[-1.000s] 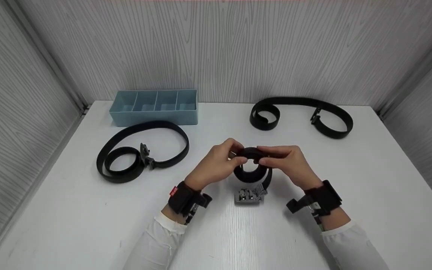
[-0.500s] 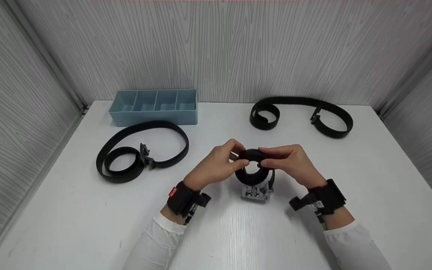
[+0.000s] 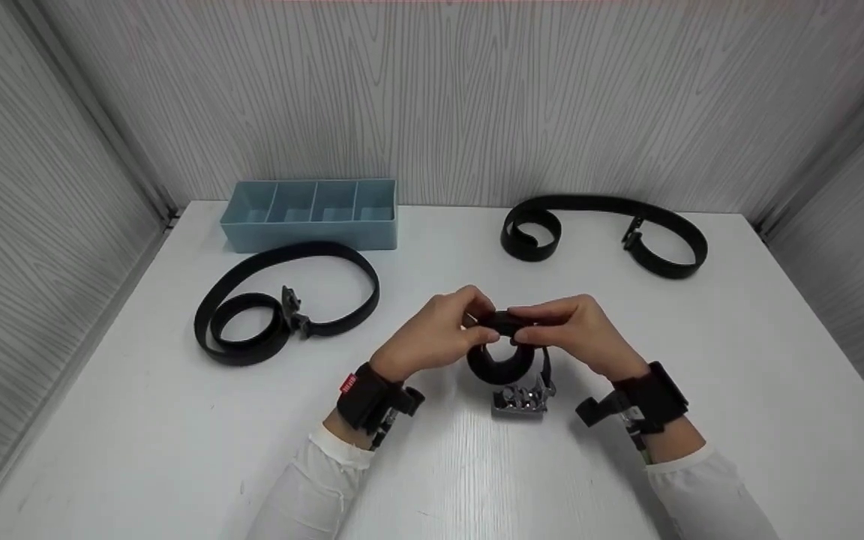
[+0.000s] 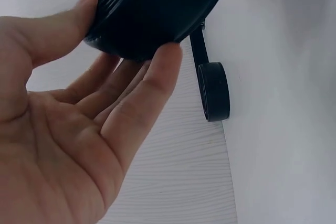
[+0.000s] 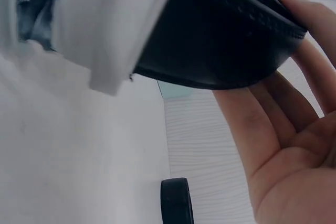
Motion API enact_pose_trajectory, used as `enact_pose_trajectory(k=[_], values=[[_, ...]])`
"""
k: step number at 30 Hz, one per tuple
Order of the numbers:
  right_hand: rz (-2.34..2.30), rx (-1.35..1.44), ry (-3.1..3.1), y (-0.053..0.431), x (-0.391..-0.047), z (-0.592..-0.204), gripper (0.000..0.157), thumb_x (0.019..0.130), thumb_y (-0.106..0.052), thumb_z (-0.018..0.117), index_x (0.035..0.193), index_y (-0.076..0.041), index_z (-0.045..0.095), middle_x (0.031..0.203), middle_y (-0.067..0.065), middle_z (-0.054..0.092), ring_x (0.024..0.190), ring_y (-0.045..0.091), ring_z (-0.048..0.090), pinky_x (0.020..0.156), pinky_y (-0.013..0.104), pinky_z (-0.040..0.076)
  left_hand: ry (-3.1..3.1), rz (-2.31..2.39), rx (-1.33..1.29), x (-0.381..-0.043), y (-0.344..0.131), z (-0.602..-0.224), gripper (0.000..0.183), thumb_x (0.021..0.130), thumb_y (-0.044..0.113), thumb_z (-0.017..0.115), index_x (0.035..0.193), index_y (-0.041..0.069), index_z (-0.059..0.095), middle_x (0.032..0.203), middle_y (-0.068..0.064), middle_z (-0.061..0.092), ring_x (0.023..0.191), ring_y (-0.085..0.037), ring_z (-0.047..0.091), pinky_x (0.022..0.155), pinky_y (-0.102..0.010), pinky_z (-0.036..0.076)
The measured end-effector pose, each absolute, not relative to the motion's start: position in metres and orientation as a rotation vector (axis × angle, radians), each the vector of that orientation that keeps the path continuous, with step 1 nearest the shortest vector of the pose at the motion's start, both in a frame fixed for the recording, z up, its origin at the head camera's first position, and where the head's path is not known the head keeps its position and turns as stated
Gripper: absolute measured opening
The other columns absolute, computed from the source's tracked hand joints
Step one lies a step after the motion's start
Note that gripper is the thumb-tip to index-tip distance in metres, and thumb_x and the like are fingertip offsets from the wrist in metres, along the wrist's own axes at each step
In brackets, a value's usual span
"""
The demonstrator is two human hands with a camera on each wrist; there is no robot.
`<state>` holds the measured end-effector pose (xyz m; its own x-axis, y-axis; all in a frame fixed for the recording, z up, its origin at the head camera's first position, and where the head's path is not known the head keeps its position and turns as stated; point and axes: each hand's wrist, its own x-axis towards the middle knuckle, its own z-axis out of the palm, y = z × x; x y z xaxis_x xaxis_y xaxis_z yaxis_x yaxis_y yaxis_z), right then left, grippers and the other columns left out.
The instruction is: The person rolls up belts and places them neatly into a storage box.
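A black belt (image 3: pixel 502 367), wound into a tight multi-layer coil, is held between both hands over the middle of the table. My left hand (image 3: pixel 439 331) pinches the coil's far left side between thumb and fingers. On its far right side, my right hand (image 3: pixel 580 335) pinches it the same way. The belt's silver buckle (image 3: pixel 522 399) hangs from a short free length at the near right of the coil. Seen from the left wrist, the stacked layers of the coil (image 4: pixel 157 14) show edge-on beside the thumb. In the right wrist view the buckle (image 5: pixel 107 24) is blurred and close.
A second black belt (image 3: pixel 361 315), loosely looped with its buckle, lies at left. Behind it stands a blue tray (image 3: pixel 308 235) with several compartments. A third black belt (image 3: pixel 589 201) lies at the back right, one end rolled. Panel walls (image 3: pixel 447 105) enclose the table's back and sides.
Both hands, still gripping the coil, have come slightly nearer the person, and the coil has tilted. The buckle has swung to the right.
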<state>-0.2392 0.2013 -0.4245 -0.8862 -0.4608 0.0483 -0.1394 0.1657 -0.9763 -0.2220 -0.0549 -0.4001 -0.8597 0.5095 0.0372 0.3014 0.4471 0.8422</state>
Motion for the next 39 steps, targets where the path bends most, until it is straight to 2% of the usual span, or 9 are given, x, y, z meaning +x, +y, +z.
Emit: enact_pose_trajectory(k=[10,18,23,29,39], values=[[-2.025,-0.541,2.117,0.196,-0.243,-0.438,0.045,0.090,-0.008,0.082,0.132,-0.003,0.069,0.126,0.012,0.073,0.113,0.023,0.072,0.092,0.033,0.058,2.602,1.551,0.617,-0.223,-0.056,-0.401,0.028,0.101,0.019,0.070,0.124,0.008,0.060,0.119,-0.005,0.069,0.110,-0.021,0.067,0.090,-0.038,0.053],[-1.975,-0.551,2.148,0.199,-0.243,-0.433,0.043,0.089,-0.009,0.082,0.130,-0.002,0.071,0.124,0.013,0.074,0.108,0.023,0.074,0.090,0.035,0.059,2.523,1.530,0.635,-0.224,-0.058,-0.399,0.029,0.102,0.021,0.069,0.126,0.009,0.057,0.126,-0.006,0.066,0.112,-0.020,0.068,0.093,-0.038,0.055],[-1.837,-0.594,2.196,0.202,-0.240,-0.427,0.041,0.088,-0.012,0.085,0.127,-0.006,0.074,0.121,0.012,0.075,0.107,0.025,0.074,0.087,0.033,0.060,2.498,1.427,0.695,-0.221,-0.058,-0.399,0.031,0.102,0.022,0.068,0.128,0.009,0.057,0.129,-0.006,0.066,0.112,-0.022,0.068,0.093,-0.036,0.055],[-1.722,-0.632,2.211,0.198,-0.236,-0.426,0.042,0.086,-0.017,0.087,0.126,-0.010,0.076,0.120,0.011,0.075,0.108,0.025,0.073,0.087,0.032,0.059,2.474,1.359,0.679,-0.221,-0.057,-0.400,0.028,0.101,0.021,0.070,0.124,0.009,0.059,0.124,-0.006,0.069,0.107,-0.019,0.071,0.088,-0.035,0.056],[-1.969,-0.564,2.174,0.194,-0.238,-0.433,0.041,0.087,-0.014,0.085,0.126,-0.007,0.075,0.125,0.011,0.074,0.115,0.028,0.071,0.094,0.035,0.058,2.620,1.470,0.669,-0.223,-0.055,-0.399,0.027,0.100,0.018,0.071,0.124,0.010,0.061,0.118,-0.002,0.070,0.106,-0.016,0.064,0.087,-0.035,0.050]])
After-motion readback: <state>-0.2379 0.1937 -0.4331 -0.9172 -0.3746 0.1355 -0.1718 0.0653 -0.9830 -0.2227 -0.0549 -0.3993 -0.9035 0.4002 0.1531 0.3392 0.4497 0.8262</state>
